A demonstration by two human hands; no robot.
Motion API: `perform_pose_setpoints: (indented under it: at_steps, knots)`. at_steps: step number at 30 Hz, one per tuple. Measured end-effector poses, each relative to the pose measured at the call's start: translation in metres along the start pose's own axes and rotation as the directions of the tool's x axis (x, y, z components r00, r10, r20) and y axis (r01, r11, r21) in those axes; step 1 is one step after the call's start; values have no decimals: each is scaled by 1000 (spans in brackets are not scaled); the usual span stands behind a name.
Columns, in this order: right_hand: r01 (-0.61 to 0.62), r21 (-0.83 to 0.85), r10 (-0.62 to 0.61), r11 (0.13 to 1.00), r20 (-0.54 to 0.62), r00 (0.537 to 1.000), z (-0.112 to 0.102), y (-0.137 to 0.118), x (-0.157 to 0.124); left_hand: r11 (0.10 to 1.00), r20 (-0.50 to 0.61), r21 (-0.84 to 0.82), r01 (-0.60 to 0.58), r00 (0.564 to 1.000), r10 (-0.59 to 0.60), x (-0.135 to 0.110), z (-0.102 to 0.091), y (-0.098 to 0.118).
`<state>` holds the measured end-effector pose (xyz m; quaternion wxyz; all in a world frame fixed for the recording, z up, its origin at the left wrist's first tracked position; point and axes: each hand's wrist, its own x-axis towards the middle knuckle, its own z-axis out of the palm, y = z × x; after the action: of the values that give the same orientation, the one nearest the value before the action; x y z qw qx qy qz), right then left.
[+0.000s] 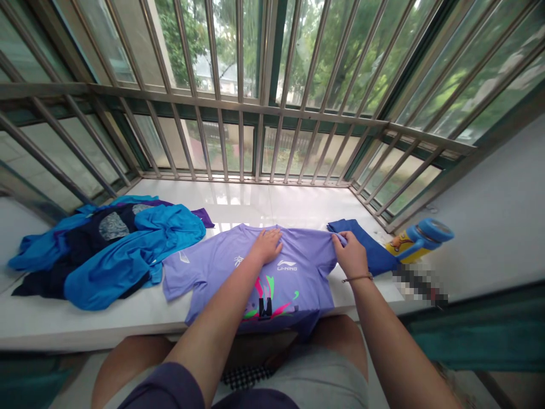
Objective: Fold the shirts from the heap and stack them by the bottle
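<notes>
A lavender short-sleeved T-shirt (225, 267) with a bright printed front lies spread on the white window ledge (255, 204), its lower part hanging over the front edge. My left hand (267, 245) rests flat on the shirt's upper chest, fingers stretched out. With thumb and fingers, my right hand (351, 253) pinches the end of the sleeve on the right side. The other sleeve lies loose on the ledge to the left. Just beyond my right hand is a folded blue garment (370, 247), partly hidden by the hand and arm.
A heap of blue, navy and purple clothes (140, 244) covers the ledge's left end. At the right stands a yellow bottle with a blue lid (415, 241), close to a blurred-out dark object (421, 286). Metal bars (258, 108) line the windows behind.
</notes>
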<state>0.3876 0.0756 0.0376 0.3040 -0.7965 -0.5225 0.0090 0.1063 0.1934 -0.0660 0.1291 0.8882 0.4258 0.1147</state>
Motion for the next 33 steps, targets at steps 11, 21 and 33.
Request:
perform_pose_setpoints:
  at_steps: [11, 21, 33]
  knots:
    - [58, 30, -54, 998, -119, 991, -6, -14, -45, 1000, -38, -27, 10, 999, -11, 1, 4, -1]
    - [-96, -291, 132, 952, 108, 985, -2, 12, -3, 999, -105, -45, 14, 994, -18, 2, 12, -4]
    - [267, -281, -166, 922, 335, 927, 75, -49, 7, 994, -187, -108, -16, 982, -5, 5, 11, -10]
